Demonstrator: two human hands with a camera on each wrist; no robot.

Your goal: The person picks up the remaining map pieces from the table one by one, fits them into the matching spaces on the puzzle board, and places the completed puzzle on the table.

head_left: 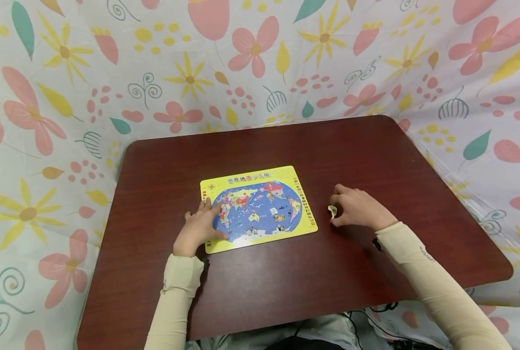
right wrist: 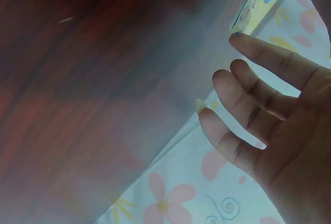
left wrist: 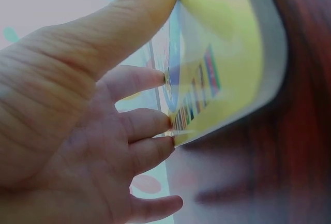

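Observation:
A yellow-bordered world map puzzle board (head_left: 305,221) lies on the dark red-brown table, with a blue oval map and Chinese lettering along its top. My left hand (head_left: 200,228) rests on the board's left side, fingers spread and fairly straight. The left wrist view shows the thumb (left wrist: 147,6) on the board (left wrist: 232,38), with several fingertips touching it. To the right of the board, my right hand (head_left: 360,208) pinches a small pale-yellow piece (head_left: 332,210) between thumb and index finger. Coloured print shows on this piece (right wrist: 256,6) in the right wrist view; its full outline is hidden.
The table (head_left: 260,287) has rounded corners. Cloth (head_left: 190,29) printed with flowers and leaves hangs behind it and at both sides. Black cables (head_left: 358,321) lie below the front edge, by the person's lap. A tiny pale sliver (right wrist: 65,20) shows on the tabletop.

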